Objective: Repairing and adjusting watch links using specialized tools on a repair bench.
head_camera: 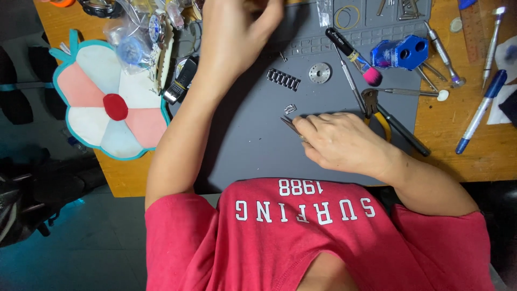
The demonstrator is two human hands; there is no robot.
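Across the wooden table [458,161] lies a grey work mat [247,145], with a flower-shaped pad [107,108] in pink, white and teal just beside it on the left. Clear plastic bags [137,37] are heaped near the mat's upper left corner.

The left hand [237,32] is raised over the mat's far edge with its fingers curled inward. It is blurred and cut off by the frame, so I cannot tell whether it holds anything. The right hand [339,143] rests on the mat near the body, fingers pinched closed round thin metal tweezers [289,125]. Their tips point left and hold nothing that I can see.

To the right of that hand lie pliers [379,116] with yellow handles, a pink-bristled brush [355,56], a blue tool block [401,53] and a blue pen [479,113].

On the bare mat, a short piece of metal watch bracelet [284,79] lies near a round toothed disc [319,73]. A single loose link [290,108] sits apart from the bracelet piece, just beyond the tweezer tips.

Judging by how they lie, the link work is partway: one link is separate and the bracelet piece is not joined to any watch.
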